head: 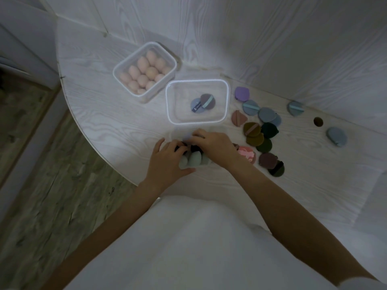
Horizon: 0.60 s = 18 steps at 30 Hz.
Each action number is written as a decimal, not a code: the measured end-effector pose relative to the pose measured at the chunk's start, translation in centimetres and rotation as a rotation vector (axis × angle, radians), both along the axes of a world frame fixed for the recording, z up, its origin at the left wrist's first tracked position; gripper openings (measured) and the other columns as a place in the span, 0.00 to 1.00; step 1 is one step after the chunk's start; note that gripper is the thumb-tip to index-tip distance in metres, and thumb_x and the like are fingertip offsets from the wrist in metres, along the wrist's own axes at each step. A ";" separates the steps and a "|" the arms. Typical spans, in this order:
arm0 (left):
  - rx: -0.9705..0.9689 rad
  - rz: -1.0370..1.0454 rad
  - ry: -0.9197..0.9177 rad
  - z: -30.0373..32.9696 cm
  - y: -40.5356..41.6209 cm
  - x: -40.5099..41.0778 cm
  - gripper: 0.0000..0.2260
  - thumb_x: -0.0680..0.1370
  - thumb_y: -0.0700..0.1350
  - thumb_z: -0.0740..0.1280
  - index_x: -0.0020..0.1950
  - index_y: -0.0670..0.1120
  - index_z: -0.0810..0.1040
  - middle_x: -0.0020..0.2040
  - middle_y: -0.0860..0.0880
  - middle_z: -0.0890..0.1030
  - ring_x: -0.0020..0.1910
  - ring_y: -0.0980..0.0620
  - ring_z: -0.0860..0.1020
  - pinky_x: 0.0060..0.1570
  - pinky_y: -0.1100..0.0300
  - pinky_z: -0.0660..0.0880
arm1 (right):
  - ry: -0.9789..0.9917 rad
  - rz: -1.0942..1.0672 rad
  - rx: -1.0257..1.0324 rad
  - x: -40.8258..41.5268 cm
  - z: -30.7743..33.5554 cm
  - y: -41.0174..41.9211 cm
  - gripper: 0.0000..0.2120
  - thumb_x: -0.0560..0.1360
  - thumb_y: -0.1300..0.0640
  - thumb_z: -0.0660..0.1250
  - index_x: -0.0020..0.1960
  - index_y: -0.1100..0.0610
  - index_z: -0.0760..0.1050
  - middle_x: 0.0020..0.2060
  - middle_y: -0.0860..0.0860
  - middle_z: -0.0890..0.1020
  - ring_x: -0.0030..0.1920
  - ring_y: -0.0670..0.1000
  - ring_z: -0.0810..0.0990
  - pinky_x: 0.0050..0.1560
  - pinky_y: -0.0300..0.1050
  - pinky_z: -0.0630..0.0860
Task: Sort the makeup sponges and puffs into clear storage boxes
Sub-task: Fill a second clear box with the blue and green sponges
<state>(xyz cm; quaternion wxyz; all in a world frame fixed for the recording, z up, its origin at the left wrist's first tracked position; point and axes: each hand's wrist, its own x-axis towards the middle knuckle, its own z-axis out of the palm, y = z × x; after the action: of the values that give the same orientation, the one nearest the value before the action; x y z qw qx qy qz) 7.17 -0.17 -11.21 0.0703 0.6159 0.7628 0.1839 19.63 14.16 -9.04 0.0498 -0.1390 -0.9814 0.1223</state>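
Here both hands work over a cluster of egg-shaped sponges (191, 160) near the front edge of the white table (100, 122). The left hand (167, 162) curls its fingers around the pale green ones; the right hand (213, 145) bends its fingers over the dark ones, though whether it grips any I cannot tell. Toward the table's back, one clear box (144, 71) holds pink sponges (146, 73), and another clear box (198, 101) holds two round puffs (203, 102). Loose puffs (259, 130) lie scattered toward the right edge
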 end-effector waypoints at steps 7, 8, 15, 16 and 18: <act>-0.046 -0.062 -0.113 0.0 0.5 -0.1 0.26 0.60 0.57 0.77 0.53 0.45 0.81 0.51 0.48 0.81 0.50 0.48 0.80 0.68 0.49 0.57 | -0.343 -0.296 0.105 -4.8 1.4 -1.4 0.13 0.78 0.52 0.61 0.55 0.61 0.72 0.40 0.55 0.82 0.39 0.56 0.81 0.33 0.44 0.65; -0.061 -0.064 -0.130 0.1 0.5 -0.1 0.27 0.60 0.57 0.77 0.54 0.46 0.80 0.52 0.48 0.81 0.51 0.48 0.79 0.68 0.48 0.58 | -0.366 -0.306 0.080 -4.9 1.1 -1.5 0.12 0.79 0.53 0.58 0.53 0.60 0.72 0.43 0.55 0.82 0.42 0.56 0.80 0.35 0.45 0.65; 0.061 -0.095 -0.226 0.7 0.6 -0.7 0.29 0.66 0.60 0.70 0.60 0.44 0.77 0.55 0.45 0.80 0.52 0.46 0.78 0.60 0.53 0.66 | 0.062 -0.439 -0.316 -1.6 2.6 -0.4 0.10 0.74 0.55 0.68 0.48 0.62 0.80 0.43 0.58 0.82 0.40 0.55 0.80 0.41 0.47 0.74; 0.125 -0.081 -0.254 1.1 0.7 -1.0 0.26 0.69 0.60 0.68 0.59 0.44 0.78 0.55 0.46 0.81 0.51 0.48 0.78 0.58 0.55 0.67 | 0.175 -0.492 -0.348 -0.4 3.1 -0.1 0.09 0.74 0.57 0.67 0.47 0.63 0.80 0.42 0.57 0.82 0.39 0.54 0.80 0.41 0.47 0.75; 0.232 0.029 -0.402 2.2 0.7 -1.3 0.18 0.73 0.54 0.67 0.57 0.44 0.79 0.52 0.48 0.82 0.49 0.52 0.78 0.53 0.59 0.69 | 0.335 -0.628 -0.316 1.9 3.8 0.3 0.05 0.75 0.60 0.66 0.44 0.61 0.79 0.38 0.55 0.82 0.37 0.52 0.79 0.39 0.37 0.74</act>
<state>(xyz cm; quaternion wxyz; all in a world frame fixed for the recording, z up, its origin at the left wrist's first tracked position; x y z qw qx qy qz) 5.83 0.56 -9.00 0.1468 0.5600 0.7158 0.3904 21.54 14.47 -5.28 0.2222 -0.4167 -0.8386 0.2716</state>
